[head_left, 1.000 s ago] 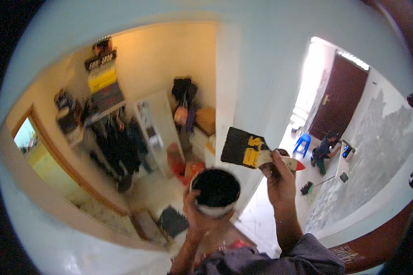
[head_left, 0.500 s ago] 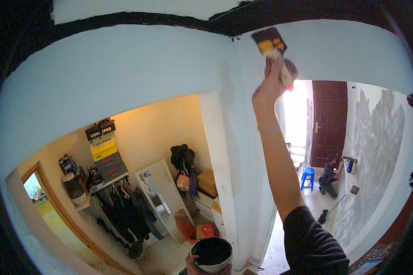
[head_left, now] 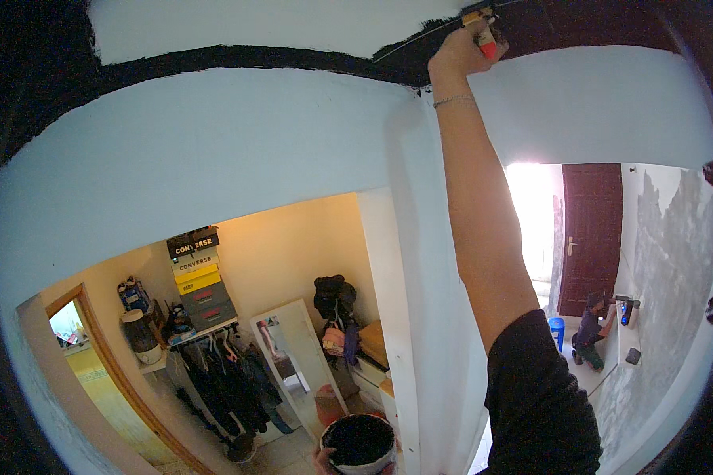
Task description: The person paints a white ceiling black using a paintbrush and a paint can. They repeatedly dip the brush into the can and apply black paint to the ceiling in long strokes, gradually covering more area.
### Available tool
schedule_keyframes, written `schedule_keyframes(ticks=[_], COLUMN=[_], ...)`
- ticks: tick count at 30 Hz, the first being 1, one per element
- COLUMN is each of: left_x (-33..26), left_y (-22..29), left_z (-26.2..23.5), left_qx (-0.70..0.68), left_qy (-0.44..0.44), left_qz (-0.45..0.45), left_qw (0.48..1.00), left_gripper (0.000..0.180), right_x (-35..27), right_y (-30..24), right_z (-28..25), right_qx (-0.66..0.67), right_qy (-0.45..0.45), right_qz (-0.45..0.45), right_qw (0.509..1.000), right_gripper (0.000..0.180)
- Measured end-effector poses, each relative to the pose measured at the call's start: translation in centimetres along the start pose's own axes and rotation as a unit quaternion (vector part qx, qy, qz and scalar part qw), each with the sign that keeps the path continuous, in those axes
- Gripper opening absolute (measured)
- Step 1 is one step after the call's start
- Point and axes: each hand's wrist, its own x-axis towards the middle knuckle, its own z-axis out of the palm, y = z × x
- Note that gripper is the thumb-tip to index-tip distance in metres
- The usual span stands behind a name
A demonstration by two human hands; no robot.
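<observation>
Raised high, my right hand (head_left: 456,54) is closed round a paintbrush (head_left: 489,48) with a pale, red-tipped handle. The brush's metal band shows at the black painted strip (head_left: 285,58) along the top of the wall; its bristles blend into the dark there, so contact is hard to judge. Low in view, my left hand (head_left: 323,461) grips a white bucket (head_left: 378,465) with black paint (head_left: 359,440) inside. Only part of that hand shows beside the bucket.
Below the pale blue wall (head_left: 214,142) are stacked shoe boxes (head_left: 203,305), hanging clothes (head_left: 230,388) and a leaning mirror (head_left: 303,360). At right, another person (head_left: 590,332) crouches by a patchy grey wall (head_left: 673,261), near a blue stool (head_left: 558,332) and a dark red door (head_left: 592,237).
My right hand has carried the brush upward from in front of the blue wall to the black strip. The view has tilted up a little. The bucket stays in my left hand.
</observation>
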Motion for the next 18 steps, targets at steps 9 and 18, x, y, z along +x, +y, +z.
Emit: schedule_keyframes(ticks=[9,18], left_x=[-3.6,-2.8], left_y=[-4.7,-5.7], left_z=[2.7,1.8], left_qx=[-0.097,-0.002], left_qy=[0.008,-0.023], left_qz=[-0.109,0.014], left_qw=[0.989,1.0], left_gripper=[0.093,0.093], right_x=[0.7,1.7], right_y=[-1.2,1.3], right_z=[-2.8,-2.3], right_qx=[0.02,-0.054], right_qy=[-0.102,-0.13], right_qz=[-0.039,-0.095], right_qw=[0.994,0.985], right_gripper=[0.029,0.032])
